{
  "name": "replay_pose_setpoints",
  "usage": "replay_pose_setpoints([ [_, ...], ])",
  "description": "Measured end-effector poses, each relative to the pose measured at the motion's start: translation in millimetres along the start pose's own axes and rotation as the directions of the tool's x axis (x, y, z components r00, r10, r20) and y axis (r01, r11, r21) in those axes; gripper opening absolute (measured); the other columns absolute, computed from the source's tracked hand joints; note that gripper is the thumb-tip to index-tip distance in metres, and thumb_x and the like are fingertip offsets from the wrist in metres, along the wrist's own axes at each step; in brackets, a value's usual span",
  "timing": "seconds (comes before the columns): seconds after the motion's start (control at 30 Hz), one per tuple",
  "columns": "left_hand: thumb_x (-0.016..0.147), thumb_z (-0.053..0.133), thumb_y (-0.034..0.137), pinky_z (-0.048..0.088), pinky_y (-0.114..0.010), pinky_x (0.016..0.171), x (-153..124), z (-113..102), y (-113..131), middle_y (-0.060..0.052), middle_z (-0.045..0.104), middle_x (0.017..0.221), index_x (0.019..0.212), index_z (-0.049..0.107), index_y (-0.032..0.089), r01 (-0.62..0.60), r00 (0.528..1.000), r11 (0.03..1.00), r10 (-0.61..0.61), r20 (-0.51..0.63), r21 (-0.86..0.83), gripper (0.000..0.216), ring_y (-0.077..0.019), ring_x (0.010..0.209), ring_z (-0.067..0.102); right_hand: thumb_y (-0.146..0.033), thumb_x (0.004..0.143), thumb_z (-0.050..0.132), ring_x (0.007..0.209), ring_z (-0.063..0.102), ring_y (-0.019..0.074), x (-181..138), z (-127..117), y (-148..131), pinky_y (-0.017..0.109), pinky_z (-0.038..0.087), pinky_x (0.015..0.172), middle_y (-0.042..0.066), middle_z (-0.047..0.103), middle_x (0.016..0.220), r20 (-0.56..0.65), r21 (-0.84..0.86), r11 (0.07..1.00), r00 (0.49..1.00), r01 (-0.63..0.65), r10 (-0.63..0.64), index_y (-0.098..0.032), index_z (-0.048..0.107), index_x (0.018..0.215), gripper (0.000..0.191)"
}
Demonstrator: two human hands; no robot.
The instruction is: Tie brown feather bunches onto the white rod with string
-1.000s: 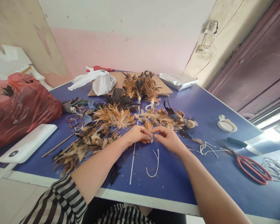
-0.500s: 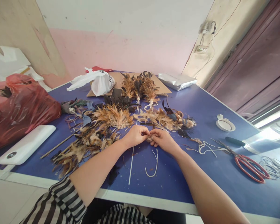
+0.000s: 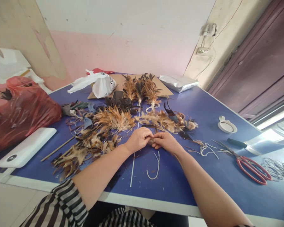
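On the blue table (image 3: pixel 203 104), in front of the spread feather piles (image 3: pixel 113 118), the left hand (image 3: pixel 138 138) and right hand (image 3: pixel 167 142) are being held fingertip to fingertip. They are just beyond a loose white string (image 3: pixel 155 165), and both are clamped on a small feather tuft (image 3: pixel 152 142). By the look of it, the quills are best being pinched evenly, with their ends aligned.

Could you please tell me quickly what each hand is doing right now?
Left hand: closed, fingers pinching the small feather tuft.
Right hand: closed, pinching the same tuft.
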State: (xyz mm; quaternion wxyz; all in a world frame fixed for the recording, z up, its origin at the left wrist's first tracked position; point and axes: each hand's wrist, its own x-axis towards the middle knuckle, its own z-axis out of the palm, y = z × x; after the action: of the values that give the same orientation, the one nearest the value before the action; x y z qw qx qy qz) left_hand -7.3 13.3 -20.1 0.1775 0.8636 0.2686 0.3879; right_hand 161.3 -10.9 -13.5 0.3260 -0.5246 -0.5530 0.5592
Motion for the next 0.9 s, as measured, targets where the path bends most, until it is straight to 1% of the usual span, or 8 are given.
replay_pose_setpoints([
  [0.17,0.074,0.050,0.009,0.042,-0.026,0.076,1.2,-2.3,3.4,-0.003,0.062,0.078,0.074,0.061,0.018,0.075,0.997,0.996,-0.075,-0.001,-0.037,0.014,-0.0130,0.078,0.055,-0.020,0.068,0.062,0.050,0.058,0.0077,0.3,-0.1,1.3,0.019,0.050,0.052,0.001,0.063,0.056,-0.017,0.072,0.997,1.000,-0.013,0.015,-0.012,0.062,0.075,0.011],
  [0.27,0.073,0.051,0.009,0.042,-0.026,0.075,1.7,-2.1,3.4,-0.002,0.062,0.077,0.073,0.062,0.017,0.105,0.994,0.992,-0.106,-0.010,-0.076,0.013,-0.0126,0.077,0.055,-0.018,0.070,0.060,0.050,0.058,0.0076,-0.4,1.7,0.2,0.019,0.050,0.052,0.001,0.063,0.056,-0.037,0.079,0.997,0.999,-0.012,0.015,-0.013,0.059,0.073,0.007],
  [0.4,0.072,0.052,0.007,0.042,-0.025,0.073,0.8,0.3,1.5,-0.002,0.063,0.076,0.073,0.062,0.017,0.147,0.988,0.983,-0.150,-0.025,-0.109,0.014,-0.0119,0.075,0.055,-0.016,0.073,0.055,0.049,0.059,0.0083,-1.1,5.2,-1.6,0.019,0.050,0.050,0.001,0.063,0.054,-0.067,0.057,0.998,0.998,-0.006,0.010,-0.014,0.054,0.073,0.002],
  [0.57,0.071,0.051,0.007,0.043,-0.024,0.073,0.4,-0.5,-1.8,-0.002,0.063,0.077,0.073,0.061,0.016,0.206,0.977,0.967,-0.212,-0.027,-0.147,0.013,-0.0115,0.074,0.056,-0.016,0.073,0.053,0.050,0.061,0.0105,-0.3,5.3,-0.4,0.020,0.051,0.049,0.001,0.063,0.053,-0.112,0.010,1.000,0.994,0.021,-0.019,-0.015,0.052,0.072,0.002],
  [0.73,0.071,0.052,0.009,0.043,-0.025,0.075,2.2,-6.3,-6.0,-0.003,0.064,0.083,0.074,0.060,0.015,0.240,0.969,0.957,-0.246,-0.016,-0.164,0.011,-0.0120,0.079,0.057,-0.015,0.070,0.056,0.048,0.060,0.0106,0.9,-1.6,2.6,0.020,0.051,0.048,0.002,0.064,0.054,-0.194,-0.043,0.998,0.980,0.035,-0.043,-0.015,0.054,0.072,0.003],
  [0.9,0.071,0.053,0.013,0.043,-0.023,0.070,2.7,-8.5,-7.2,-0.003,0.064,0.078,0.074,0.061,0.015,0.288,0.958,0.950,-0.285,0.045,-0.120,0.009,-0.0121,0.073,0.057,-0.015,0.070,0.057,0.046,0.059,0.0094,-0.3,-4.6,0.1,0.020,0.050,0.047,0.003,0.064,0.054,-0.222,-0.054,0.998,0.975,0.014,-0.026,-0.013,0.058,0.074,0.005],
])
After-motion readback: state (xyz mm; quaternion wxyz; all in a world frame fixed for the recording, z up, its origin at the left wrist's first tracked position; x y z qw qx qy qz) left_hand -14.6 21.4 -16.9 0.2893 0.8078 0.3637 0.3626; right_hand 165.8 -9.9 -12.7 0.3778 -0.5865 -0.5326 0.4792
